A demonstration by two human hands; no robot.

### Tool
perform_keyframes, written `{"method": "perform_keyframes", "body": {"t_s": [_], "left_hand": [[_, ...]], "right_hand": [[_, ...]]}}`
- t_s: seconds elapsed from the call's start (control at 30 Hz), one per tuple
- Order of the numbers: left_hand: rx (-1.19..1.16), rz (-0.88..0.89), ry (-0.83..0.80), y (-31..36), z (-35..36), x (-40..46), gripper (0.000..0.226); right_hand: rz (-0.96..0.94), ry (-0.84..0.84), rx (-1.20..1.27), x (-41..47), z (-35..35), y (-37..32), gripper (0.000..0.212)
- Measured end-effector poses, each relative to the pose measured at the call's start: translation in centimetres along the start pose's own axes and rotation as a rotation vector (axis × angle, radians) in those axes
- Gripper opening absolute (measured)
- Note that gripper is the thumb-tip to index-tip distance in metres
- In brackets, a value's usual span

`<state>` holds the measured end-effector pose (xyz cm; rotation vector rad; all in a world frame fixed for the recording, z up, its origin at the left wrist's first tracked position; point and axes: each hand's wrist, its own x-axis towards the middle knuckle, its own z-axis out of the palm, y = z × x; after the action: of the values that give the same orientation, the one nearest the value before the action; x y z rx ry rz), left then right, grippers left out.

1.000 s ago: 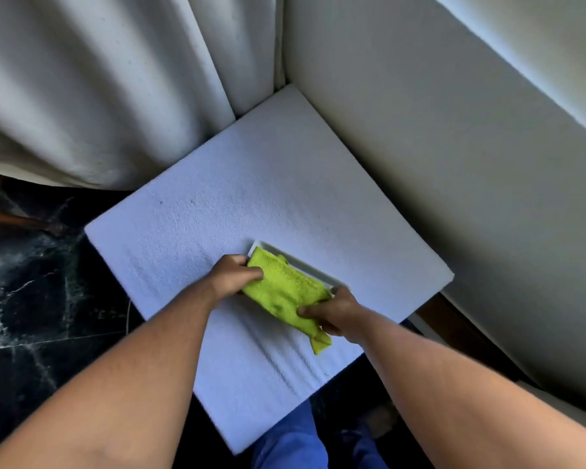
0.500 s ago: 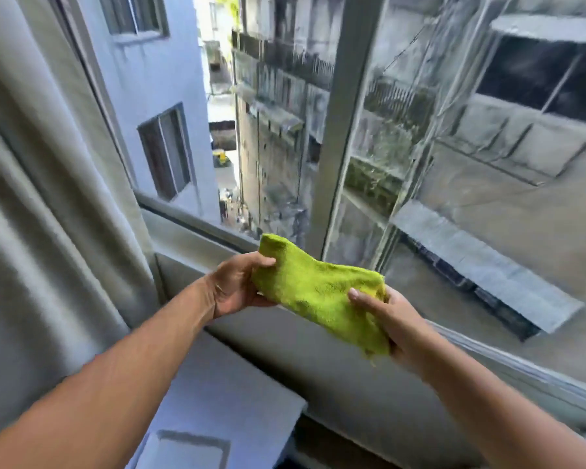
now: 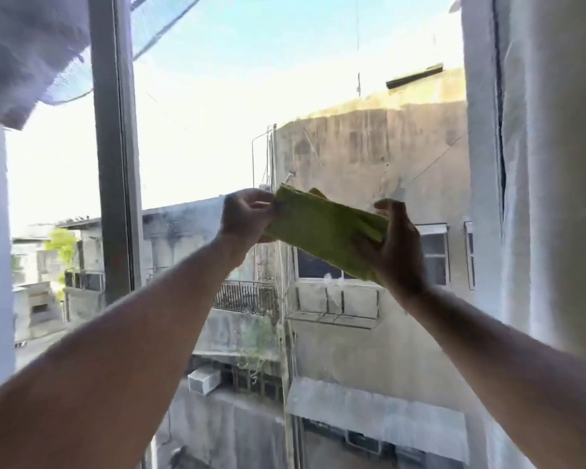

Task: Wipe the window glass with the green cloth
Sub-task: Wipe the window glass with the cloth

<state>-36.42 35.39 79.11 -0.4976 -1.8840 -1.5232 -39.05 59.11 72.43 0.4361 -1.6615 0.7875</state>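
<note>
Both arms reach up and forward toward the window glass (image 3: 190,137). Green cloth (image 3: 329,228), folded into a long strip, sits mid-frame, stretched between the two hands and tilted so its high end is at 10 o'clock and its low end at 4 o'clock. Cannot tell if the cloth touches the pane; it appears held just in front of it.

Left hand (image 3: 247,216) at the cloth's upper end, grip closed around that end, fingers curled in. Right hand (image 3: 391,245) at the lower end, grip closed on the cloth, thumb up at 12 o'clock of the hand, fingers wrapped behind the fabric.

Vertical window frame bar (image 3: 115,164) stands at 9 o'clock of the hands, well apart. Pale curtain (image 3: 548,164) hangs along the right edge, at 3 o'clock. Through the glass: a weathered concrete building (image 3: 369,147) behind the cloth, a railed balcony (image 3: 247,297) at 6 o'clock of the left hand, bright sky at 12 o'clock.

No readable writing, brand or label anywhere; the frame is motion-blurred.
</note>
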Motion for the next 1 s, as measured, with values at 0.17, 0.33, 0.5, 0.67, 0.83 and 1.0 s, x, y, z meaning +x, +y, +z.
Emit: {"method": "perform_keyframes", "body": {"t_s": [0.17,0.33,0.5,0.67,0.83,1.0], "left_hand": [[0.079,0.002,0.085,-2.5,1.0,1.2,0.033],[0.546,0.504,0.388,-2.9,-1.5,4.2,0.022],[1.271,0.724,0.277,-4.5,-3.6,9.0,0.055],[1.341,0.785,0.326,-6.7,-4.1,11.0,0.058],[1.313,0.813,0.349,-6.6,-3.9,11.0,0.057],[1.301,0.824,0.363,-7.0,-3.9,11.1,0.058]], "right_hand": [[-0.940,-0.275,-0.671,-0.5,5.6,1.2,0.063],[-1.000,-0.384,-0.640,0.0,6.8,1.8,0.056],[-0.733,-0.350,-0.653,-0.4,9.1,0.0,0.073],[-0.737,-0.200,-0.615,-2.0,12.2,0.3,0.072],[-1.160,-0.416,-0.768,-1.4,8.4,5.8,0.069],[-0.563,-0.081,-0.736,4.0,9.2,3.5,0.072]]}}
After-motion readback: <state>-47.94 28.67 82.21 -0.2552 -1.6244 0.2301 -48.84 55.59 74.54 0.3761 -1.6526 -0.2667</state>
